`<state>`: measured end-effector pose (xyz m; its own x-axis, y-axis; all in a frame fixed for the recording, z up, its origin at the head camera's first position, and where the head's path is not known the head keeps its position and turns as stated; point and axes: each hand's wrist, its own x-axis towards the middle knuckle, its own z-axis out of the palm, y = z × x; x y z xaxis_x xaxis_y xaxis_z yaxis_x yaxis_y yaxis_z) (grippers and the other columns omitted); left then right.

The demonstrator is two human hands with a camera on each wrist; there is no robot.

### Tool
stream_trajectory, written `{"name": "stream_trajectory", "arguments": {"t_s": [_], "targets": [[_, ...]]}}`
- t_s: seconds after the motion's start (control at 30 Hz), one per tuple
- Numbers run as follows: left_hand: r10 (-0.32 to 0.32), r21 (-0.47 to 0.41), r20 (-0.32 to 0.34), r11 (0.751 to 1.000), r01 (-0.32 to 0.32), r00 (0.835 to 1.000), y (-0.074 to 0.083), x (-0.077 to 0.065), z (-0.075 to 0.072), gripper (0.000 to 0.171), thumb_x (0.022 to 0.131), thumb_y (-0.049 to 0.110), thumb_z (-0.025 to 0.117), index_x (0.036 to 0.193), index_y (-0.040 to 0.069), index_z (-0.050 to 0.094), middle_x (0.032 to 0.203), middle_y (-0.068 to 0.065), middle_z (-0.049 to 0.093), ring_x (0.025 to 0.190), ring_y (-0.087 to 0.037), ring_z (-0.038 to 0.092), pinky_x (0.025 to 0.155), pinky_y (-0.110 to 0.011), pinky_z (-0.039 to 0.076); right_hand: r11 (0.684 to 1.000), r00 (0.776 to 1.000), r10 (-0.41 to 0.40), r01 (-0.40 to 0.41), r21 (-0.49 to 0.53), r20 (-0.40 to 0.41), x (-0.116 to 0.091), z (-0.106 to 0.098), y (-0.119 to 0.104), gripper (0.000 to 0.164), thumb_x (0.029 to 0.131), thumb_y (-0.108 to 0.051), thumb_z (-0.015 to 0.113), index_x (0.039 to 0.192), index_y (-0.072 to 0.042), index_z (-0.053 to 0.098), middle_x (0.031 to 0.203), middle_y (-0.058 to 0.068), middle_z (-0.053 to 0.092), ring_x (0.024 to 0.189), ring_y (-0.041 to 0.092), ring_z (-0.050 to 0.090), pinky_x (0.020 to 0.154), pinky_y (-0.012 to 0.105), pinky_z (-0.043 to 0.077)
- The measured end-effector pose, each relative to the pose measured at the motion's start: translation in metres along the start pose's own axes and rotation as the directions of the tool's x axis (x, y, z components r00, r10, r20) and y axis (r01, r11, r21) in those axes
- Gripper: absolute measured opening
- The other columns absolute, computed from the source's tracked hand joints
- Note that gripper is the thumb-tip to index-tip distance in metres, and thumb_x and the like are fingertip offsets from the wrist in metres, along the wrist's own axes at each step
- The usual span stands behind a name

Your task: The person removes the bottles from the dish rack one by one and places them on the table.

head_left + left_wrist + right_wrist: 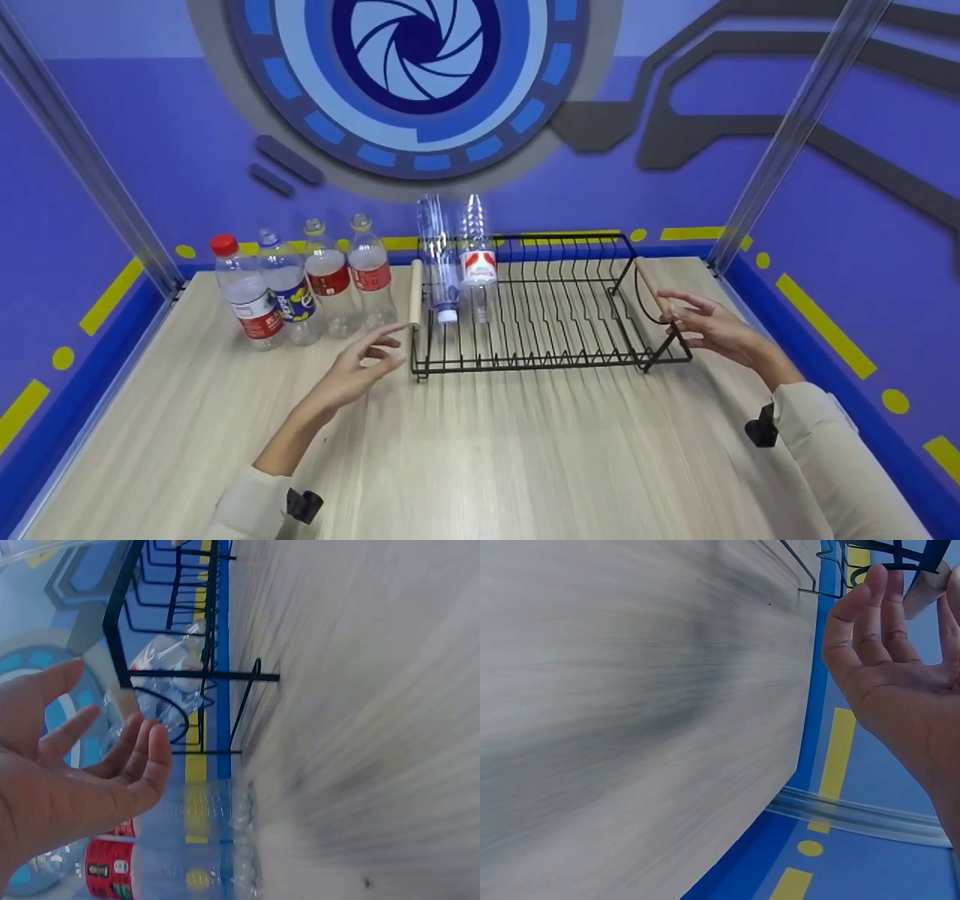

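Framing a wire rack (525, 367) from both ends

One wood-grain tabletop (495, 450) bears the single black rack, set toward the back. It should prove stiff and light enough to shift, best taken at both ends to stay level. Bottles number six: four upright bottles (326, 281) left of the rack, two tilted bottles (478, 266) inside its left end, neck ends foremost. Their clear plastic looks thin and slippery, likely to slide if the rack tips. Two hands: the left hand (356, 375), relaxed, holds nothing beside the left handle (416, 292); the right hand (712, 330), loosely bent, is at the right handle (652, 289) without a firm hold; I cannot tell whether it touches. These two wooden handles look the surest holds. One red cap (223, 244) and one white cap (447, 316) show clearly.
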<state>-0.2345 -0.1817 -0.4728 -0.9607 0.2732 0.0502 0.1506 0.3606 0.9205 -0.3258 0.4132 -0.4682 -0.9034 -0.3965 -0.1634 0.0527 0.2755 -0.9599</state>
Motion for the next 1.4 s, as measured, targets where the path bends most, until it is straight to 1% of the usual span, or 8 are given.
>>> {"name": "stream_trajectory", "arguments": {"t_s": [0.2, 0.53, 0.7, 0.77, 0.87, 0.97, 1.07, 1.4], "targets": [[0.026, 0.037, 0.091, 0.999, -0.03, 0.995, -0.002, 0.006, 0.005, 0.056, 0.102, 0.03, 0.063, 0.153, 0.016, 0.047, 0.157, -0.02, 0.042, 0.131, -0.036, 0.053, 0.096, -0.042, 0.053, 1.0, 1.0, -0.002, 0.002, -0.015, -0.011, 0.007, 0.006, -0.001, 0.051, 0.11, -0.029, 0.046, 0.16, -0.024, 0.034, 0.126, -0.013, 0.063, 0.116, 0.007, 0.061, 0.093, 0.031, 0.053], [-0.03, -0.015, 0.103, 0.999, 0.032, 0.994, -0.01, 0.013, 0.008, 0.058, 0.102, 0.032, 0.063, 0.155, 0.02, 0.043, 0.154, -0.024, 0.043, 0.13, -0.035, 0.051, 0.1, -0.052, 0.051, 1.0, 0.998, -0.011, 0.012, 0.011, -0.062, 0.007, 0.011, 0.003, 0.049, 0.11, -0.032, 0.047, 0.157, -0.025, 0.037, 0.121, -0.012, 0.062, 0.108, 0.006, 0.062, 0.086, 0.029, 0.053], [-0.034, -0.053, 0.115, 0.998, 0.04, 0.993, -0.013, 0.015, 0.01, 0.058, 0.103, 0.03, 0.062, 0.156, 0.02, 0.042, 0.151, -0.025, 0.046, 0.127, -0.034, 0.053, 0.101, -0.053, 0.051, 0.993, 0.997, -0.033, 0.025, -0.114, -0.073, 0.005, 0.013, -0.003, 0.051, 0.109, -0.033, 0.048, 0.158, -0.02, 0.037, 0.118, -0.011, 0.066, 0.103, 0.009, 0.063, 0.081, 0.029, 0.054], [-0.032, -0.051, 0.117, 0.998, 0.038, 0.993, -0.013, 0.015, 0.009, 0.058, 0.102, 0.03, 0.062, 0.155, 0.019, 0.042, 0.149, -0.025, 0.047, 0.125, -0.034, 0.054, 0.099, -0.052, 0.051, 0.973, 0.996, -0.044, 0.026, -0.228, -0.077, 0.005, 0.013, -0.01, 0.051, 0.109, -0.033, 0.05, 0.156, -0.017, 0.04, 0.117, -0.008, 0.068, 0.1, 0.011, 0.063, 0.079, 0.03, 0.054], [-0.031, -0.041, 0.112, 0.999, 0.036, 0.993, -0.013, 0.016, 0.008, 0.058, 0.102, 0.03, 0.063, 0.155, 0.018, 0.043, 0.147, -0.024, 0.05, 0.123, -0.033, 0.055, 0.097, -0.052, 0.053, 0.914, 0.996, -0.066, 0.038, -0.404, -0.055, 0.004, 0.012, -0.029, 0.049, 0.108, -0.029, 0.052, 0.153, -0.011, 0.043, 0.119, 0.005, 0.07, 0.099, 0.014, 0.064, 0.076, 0.032, 0.055], [-0.039, -0.041, 0.113, 0.998, 0.044, 0.993, -0.011, 0.017, 0.007, 0.059, 0.101, 0.029, 0.064, 0.155, 0.017, 0.043, 0.147, -0.024, 0.049, 0.121, -0.032, 0.056, 0.096, -0.051, 0.053, 0.867, 0.996, -0.077, 0.048, -0.496, -0.039, 0.005, 0.011, -0.05, 0.049, 0.107, -0.022, 0.054, 0.151, -0.004, 0.044, 0.121, 0.022, 0.068, 0.099, 0.015, 0.064, 0.076, 0.029, 0.053], [-0.045, -0.046, 0.107, 0.998, 0.05, 0.993, -0.01, 0.017, 0.008, 0.057, 0.101, 0.028, 0.065, 0.153, 0.018, 0.045, 0.146, -0.023, 0.05, 0.119, -0.031, 0.057, 0.094, -0.05, 0.054, 0.832, 0.994, -0.083, 0.031, -0.554, -0.069, 0.008, 0.01, -0.07, 0.05, 0.107, -0.021, 0.055, 0.152, -0.001, 0.042, 0.129, 0.029, 0.062, 0.102, 0.016, 0.062, 0.08, 0.026, 0.052], [-0.024, -0.061, 0.102, 0.998, 0.03, 0.995, -0.01, 0.021, 0.012, 0.057, 0.099, 0.026, 0.068, 0.15, 0.015, 0.048, 0.144, -0.026, 0.052, 0.116, -0.03, 0.059, 0.088, -0.044, 0.055, 0.811, 0.987, -0.121, 0.038, -0.584, -0.104, 0.03, 0.019, -0.133, 0.053, 0.108, -0.028, 0.053, 0.153, -0.005, 0.042, 0.131, 0.027, 0.061, 0.106, 0.02, 0.06, 0.088, 0.034, 0.055]]}}
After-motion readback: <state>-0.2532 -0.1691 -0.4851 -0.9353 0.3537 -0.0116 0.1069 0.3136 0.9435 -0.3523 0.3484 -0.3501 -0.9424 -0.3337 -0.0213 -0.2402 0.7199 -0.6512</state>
